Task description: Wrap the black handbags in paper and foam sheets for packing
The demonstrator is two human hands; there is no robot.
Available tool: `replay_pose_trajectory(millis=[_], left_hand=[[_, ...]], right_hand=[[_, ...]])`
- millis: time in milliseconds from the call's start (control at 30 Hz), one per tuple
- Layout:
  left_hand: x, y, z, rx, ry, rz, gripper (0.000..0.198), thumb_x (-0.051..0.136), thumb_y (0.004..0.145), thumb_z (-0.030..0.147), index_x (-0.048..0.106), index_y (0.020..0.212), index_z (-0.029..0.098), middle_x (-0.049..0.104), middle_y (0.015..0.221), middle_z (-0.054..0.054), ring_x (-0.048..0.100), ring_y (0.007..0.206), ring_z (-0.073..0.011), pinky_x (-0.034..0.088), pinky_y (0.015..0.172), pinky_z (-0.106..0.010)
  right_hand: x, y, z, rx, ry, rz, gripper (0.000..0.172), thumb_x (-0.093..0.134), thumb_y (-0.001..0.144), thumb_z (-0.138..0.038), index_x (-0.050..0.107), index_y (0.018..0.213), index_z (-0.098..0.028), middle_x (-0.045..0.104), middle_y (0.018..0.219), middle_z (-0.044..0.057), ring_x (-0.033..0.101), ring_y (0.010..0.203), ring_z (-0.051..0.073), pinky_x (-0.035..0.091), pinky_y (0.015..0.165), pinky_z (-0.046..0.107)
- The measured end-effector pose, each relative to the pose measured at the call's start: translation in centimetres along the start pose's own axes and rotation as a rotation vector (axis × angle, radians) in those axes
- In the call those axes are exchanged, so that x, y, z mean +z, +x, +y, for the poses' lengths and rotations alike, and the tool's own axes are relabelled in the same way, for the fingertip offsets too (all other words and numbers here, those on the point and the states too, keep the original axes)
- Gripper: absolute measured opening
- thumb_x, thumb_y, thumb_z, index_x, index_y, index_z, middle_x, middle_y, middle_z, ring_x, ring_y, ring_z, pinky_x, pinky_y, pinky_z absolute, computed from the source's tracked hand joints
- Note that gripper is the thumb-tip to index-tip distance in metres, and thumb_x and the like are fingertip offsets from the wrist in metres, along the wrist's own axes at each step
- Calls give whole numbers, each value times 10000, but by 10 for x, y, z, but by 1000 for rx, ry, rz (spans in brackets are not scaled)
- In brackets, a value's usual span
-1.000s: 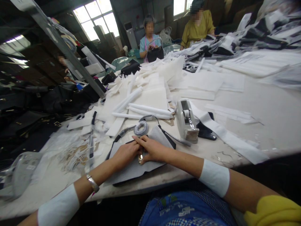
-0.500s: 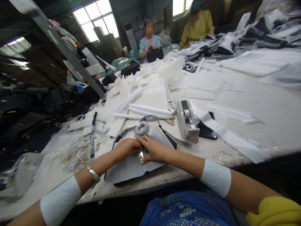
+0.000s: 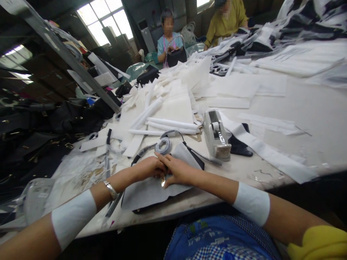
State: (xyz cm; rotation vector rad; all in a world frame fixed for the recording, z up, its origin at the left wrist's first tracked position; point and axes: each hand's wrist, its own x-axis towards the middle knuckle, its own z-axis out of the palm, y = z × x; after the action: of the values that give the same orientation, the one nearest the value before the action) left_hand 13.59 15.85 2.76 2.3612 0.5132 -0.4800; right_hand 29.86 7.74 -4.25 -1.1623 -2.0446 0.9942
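Observation:
A black bag lies flat at the table's front edge, mostly covered by a grey-white sheet. A shiny gold clasp shows in an opening of the sheet. My left hand is closed at the clasp's upper edge, fingers curled down; whatever they pinch is hidden. Flat on the sheet, my right hand has its fingers stretched toward the left one and its thumb apart, beside the clasp. Just beyond the hands sits a wrapped strap coil.
A tape dispenser stands right of the bag, beside a dark flat object under a white strip. White paper sheets are heaped behind. Black bags pile up at left. Two people are across the table, one holding a black bag.
My left hand has shifted slightly right and curled further over the clasp, covering more of it. My right hand stays nearly in place. The view has tilted slightly.

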Motion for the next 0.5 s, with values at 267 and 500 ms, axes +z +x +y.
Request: replay_pose_trajectory(millis=[267,500], left_hand=[[8,6,-5,19,86,-11,172,596,947,290,639,908,127,626,754,19,588,592,-92,524,569,-245],[17,-2,-11,51,288,71,112,601,899,156,614,1010,153,635,952,-43,624,799,-161,524,703,-298]], right_hand=[[4,-2,6,2,-4,42,1300,917,595,-335,69,1571,-203,453,1375,196,534,1190,353,452,972,437],[3,-3,5,0,21,31,1287,918,600,-332,80,1572,-237,474,1361,174,569,1140,313,458,962,409]])
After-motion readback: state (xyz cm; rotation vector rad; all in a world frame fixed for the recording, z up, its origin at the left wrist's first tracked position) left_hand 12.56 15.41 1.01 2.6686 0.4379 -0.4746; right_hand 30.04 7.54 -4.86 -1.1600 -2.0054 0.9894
